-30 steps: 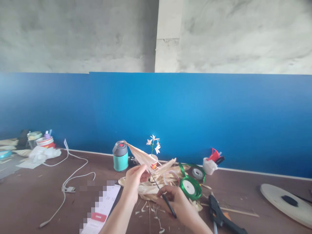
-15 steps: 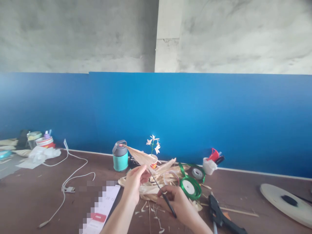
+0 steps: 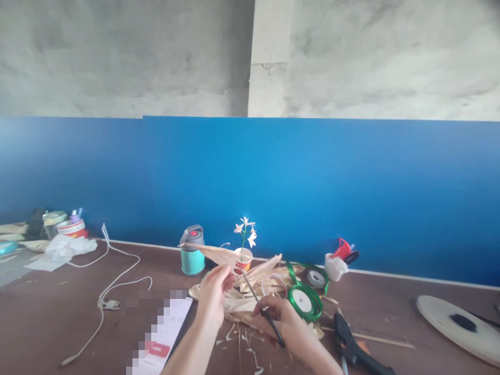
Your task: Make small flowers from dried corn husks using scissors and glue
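Pinched in my left hand is a pale, dry corn husk, its narrow end pointing left across the front of a teal bottle. My right hand grips dark scissors, with the blades angled up and left so their tip meets the husk's wide end near my left fingers. Whether the blades are parted cannot be made out. Under and behind both hands lies a heap of corn husks. A small paper cup holding a stem of white flowers stands just behind.
Green ribbon rolls lie right of the husks, with a black glue gun nearer me. A white cup of tools and a round board are farther right. A phone and white cables lie left.
The husk in my left hand has tilted, its narrow end swinging down and left. The scissors have shifted only slightly, and both hands stay almost in place.
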`<state>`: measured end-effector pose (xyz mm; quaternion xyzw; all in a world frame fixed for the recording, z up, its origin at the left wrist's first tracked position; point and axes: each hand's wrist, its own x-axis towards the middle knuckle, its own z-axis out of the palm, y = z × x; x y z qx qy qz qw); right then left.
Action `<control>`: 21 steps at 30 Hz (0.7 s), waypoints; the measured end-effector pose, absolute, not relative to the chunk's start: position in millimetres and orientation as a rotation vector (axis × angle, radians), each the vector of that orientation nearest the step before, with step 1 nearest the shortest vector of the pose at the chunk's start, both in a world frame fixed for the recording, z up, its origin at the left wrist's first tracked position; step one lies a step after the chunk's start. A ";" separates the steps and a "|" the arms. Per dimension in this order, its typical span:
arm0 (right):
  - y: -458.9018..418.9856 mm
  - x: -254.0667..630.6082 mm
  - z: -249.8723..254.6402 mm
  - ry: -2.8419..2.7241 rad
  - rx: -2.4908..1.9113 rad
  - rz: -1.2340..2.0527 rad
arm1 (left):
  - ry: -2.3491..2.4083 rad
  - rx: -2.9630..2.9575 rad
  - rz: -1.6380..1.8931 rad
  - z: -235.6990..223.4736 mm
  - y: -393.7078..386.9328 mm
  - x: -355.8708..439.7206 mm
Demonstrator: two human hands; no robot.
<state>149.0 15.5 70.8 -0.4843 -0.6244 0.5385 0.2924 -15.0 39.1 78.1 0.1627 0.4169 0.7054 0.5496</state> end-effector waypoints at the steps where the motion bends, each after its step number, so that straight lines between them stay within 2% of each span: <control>1: 14.7 149.6 72.1 -1.662 -1.276 1.462 | 0.974 0.370 1.683 78.9 39.0 -14.7; 7: 6.1 150.0 76.0 -1.728 -1.211 1.608 | 1.033 0.342 1.731 77.6 37.7 -11.4; 12: 6.0 136.4 66.4 -1.549 -1.083 1.619 | 1.248 0.418 1.723 65.3 35.2 -2.8; 21: 11.2 122.2 47.5 -1.436 -1.035 1.495 | 1.083 0.340 1.601 63.9 14.1 28.8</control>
